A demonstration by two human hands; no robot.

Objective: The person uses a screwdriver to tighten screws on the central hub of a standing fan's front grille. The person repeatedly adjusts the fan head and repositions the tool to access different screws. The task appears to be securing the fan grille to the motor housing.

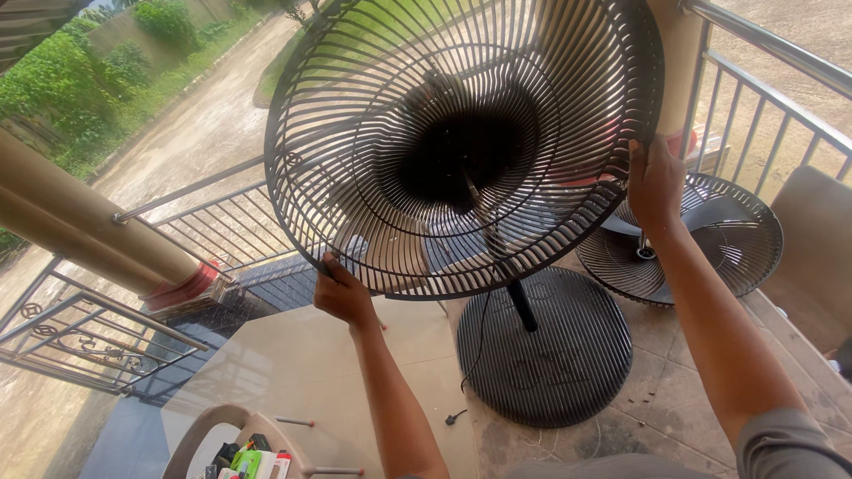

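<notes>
A large black wire fan guard [373, 98] is mounted on a standing fan, with the dark motor hub [461, 151] behind its centre. My left hand [342, 293] grips the guard's lower left rim. At the right rim, my right hand [655, 182] is closed on the edge. The fan's pole runs down to a round black ribbed base [541, 355] on the tiled floor. A second black guard with the fan blades [710, 235] lies flat on the floor to the right.
A metal railing [763, 98] runs along the balcony's right and far sides, with beige pillars [80, 226]. A beige plastic chair [235, 439] holding small colourful items stands at the lower left. A black cord and plug [454, 415] trail by the base.
</notes>
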